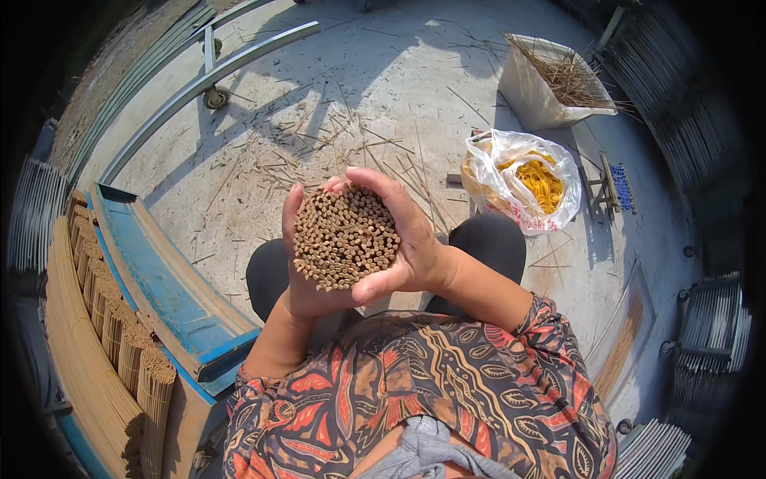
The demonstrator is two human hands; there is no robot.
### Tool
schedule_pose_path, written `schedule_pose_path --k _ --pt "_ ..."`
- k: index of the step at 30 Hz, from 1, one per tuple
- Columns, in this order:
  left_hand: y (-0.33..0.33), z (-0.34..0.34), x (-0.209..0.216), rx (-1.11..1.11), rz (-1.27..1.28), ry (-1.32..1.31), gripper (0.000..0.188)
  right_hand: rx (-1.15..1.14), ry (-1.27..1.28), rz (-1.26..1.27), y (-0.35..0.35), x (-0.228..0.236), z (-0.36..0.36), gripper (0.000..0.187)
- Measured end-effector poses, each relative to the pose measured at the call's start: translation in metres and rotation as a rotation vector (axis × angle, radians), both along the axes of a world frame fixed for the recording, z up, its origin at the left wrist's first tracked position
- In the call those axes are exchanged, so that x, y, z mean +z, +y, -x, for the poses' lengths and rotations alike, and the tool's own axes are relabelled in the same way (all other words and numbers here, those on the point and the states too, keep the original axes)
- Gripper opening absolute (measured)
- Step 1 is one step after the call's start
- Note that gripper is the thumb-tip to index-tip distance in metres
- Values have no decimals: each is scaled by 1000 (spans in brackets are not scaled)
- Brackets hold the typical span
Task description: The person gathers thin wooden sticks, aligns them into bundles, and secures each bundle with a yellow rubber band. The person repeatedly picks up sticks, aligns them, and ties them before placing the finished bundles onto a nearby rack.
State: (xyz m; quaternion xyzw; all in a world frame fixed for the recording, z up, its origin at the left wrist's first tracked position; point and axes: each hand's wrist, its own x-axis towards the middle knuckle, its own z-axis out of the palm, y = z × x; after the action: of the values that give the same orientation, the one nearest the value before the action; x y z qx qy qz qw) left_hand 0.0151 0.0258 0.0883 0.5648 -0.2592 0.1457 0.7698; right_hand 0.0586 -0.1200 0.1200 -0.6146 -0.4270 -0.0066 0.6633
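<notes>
Between my two hands stands a thick round bundle of incense sticks [347, 239], its many brown ends pointing up at me. My left hand [309, 295] cups it from the left and the near side. From the right, my right hand [411, 239] wraps round it, with the thumb along the near edge and the fingers along the far edge. The ends sit at slightly uneven heights. The length of the sticks is hidden beneath the ends and my hands. My knees show on either side of the bundle.
A clear plastic bag [523, 182] of yellow rubber bands [542, 185] stands at right. Beyond it is a white bin [527, 92] of loose sticks. To my left lie a blue trough [152, 267] and tied stick bundles [155, 375]. Broken sticks litter the concrete floor [431, 48].
</notes>
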Motion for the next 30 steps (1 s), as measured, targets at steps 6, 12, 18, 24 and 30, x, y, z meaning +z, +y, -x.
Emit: schedule_pose_path --k 6,12,18,24,30 --pt "25 -4 14 113 -8 99 111 8 -37 101 -21 39 -26 99" --pt "61 -16 -8 -188 385 128 81 -761 388 -84 -192 -24 -104 21" --pt "104 -30 -5 -538 757 592 72 -1220 567 511 -352 -168 -116 20" --pt "82 -27 5 -522 653 318 63 -1241 318 1272 -344 -196 -126 26" --pt "81 -27 5 -423 599 302 61 -1226 519 1007 -335 -168 -123 21"
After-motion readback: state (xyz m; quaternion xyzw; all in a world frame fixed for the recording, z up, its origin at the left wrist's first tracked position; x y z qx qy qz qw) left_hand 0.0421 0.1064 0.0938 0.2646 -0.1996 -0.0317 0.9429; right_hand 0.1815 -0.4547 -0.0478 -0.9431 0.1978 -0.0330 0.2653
